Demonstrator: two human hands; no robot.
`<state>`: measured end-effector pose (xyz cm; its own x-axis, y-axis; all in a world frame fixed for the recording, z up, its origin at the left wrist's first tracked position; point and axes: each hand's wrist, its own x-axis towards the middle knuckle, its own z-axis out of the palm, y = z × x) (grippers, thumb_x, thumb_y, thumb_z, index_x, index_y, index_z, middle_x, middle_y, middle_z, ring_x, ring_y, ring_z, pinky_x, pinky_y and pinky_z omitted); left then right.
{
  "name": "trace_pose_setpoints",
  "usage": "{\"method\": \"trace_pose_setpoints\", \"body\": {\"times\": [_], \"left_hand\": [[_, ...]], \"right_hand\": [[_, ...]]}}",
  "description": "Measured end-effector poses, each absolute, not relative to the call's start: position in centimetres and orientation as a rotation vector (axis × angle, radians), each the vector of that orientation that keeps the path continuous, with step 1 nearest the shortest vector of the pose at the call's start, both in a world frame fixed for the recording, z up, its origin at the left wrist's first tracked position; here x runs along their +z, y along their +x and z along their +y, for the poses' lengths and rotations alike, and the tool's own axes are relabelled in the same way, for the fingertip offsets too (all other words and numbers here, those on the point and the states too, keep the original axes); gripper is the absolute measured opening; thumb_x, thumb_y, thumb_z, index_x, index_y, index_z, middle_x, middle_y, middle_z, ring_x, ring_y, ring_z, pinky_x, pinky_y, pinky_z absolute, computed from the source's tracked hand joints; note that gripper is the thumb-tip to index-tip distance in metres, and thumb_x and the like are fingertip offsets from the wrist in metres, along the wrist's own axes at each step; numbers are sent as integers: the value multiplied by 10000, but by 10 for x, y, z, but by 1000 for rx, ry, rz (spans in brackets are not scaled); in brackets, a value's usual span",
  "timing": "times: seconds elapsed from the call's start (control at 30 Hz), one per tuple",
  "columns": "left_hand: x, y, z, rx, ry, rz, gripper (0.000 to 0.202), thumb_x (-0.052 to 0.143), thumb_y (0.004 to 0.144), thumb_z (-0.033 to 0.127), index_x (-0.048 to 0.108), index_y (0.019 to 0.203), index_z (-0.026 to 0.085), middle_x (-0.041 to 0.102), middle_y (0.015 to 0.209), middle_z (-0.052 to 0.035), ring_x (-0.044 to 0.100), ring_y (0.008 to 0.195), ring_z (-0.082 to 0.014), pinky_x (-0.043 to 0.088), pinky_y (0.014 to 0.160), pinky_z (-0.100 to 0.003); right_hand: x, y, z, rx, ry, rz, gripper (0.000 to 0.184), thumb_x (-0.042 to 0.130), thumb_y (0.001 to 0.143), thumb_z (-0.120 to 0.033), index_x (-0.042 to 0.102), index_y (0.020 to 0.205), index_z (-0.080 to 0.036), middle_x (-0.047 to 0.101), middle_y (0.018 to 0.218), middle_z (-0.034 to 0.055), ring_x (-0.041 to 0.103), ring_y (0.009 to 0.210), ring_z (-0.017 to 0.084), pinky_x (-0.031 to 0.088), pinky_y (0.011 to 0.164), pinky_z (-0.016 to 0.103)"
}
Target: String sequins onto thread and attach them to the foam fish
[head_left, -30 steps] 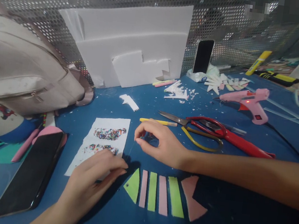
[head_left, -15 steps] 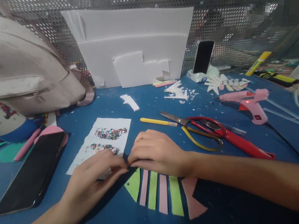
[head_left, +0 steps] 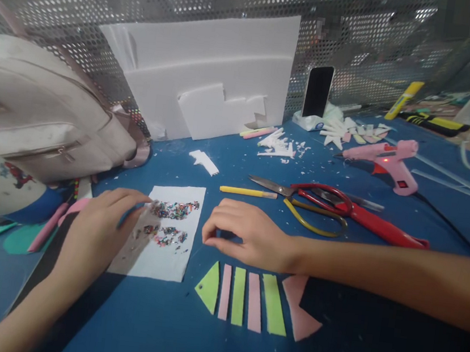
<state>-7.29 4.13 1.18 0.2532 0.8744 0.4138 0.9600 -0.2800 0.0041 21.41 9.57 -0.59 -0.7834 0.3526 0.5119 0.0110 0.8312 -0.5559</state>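
Observation:
My left hand (head_left: 102, 228) is over the left side of a white sheet of paper (head_left: 164, 267), its thumb and forefinger slightly apart near the upper of two patches of shiny multicoloured flakes (head_left: 175, 210). Just right of the sheet, my right hand (head_left: 249, 235) rests with curled fingers, thumb and forefinger tips together; whatever may be between them is hidden. Below it lies a fish shape in separate pieces: a green head (head_left: 209, 287) with a dark eye dot, alternating pink strips (head_left: 254, 303) and green strips (head_left: 239, 296), and a pink tail (head_left: 302, 310).
Beyond my right hand lie a yellow pen (head_left: 248, 192), scissors (head_left: 301, 198) and a red-handled tool (head_left: 387, 226). A pink glue gun (head_left: 386, 160) with a lit red light stands farther right. A phone (head_left: 317, 92) leans upright at the back; a backpack (head_left: 54, 114) stands left.
My hands were together at the fingertips above the fish head. The left has moved left and up over the flakes; the right has stayed nearly in place.

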Motion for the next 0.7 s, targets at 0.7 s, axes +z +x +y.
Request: {"method": "trace_pose_setpoints", "body": {"times": [0.7], "left_hand": [[-11,-86,51,-495,-2346,-1705,197,476,933,325,647,968,233,677,1039,-79,625,941,-267,488,838,-433]], "right_hand": [[-5,215,96,724,-265,-2392,55,555,933,-151,584,889,-168,624,869,2,485,826,126,379,750,251]]}}
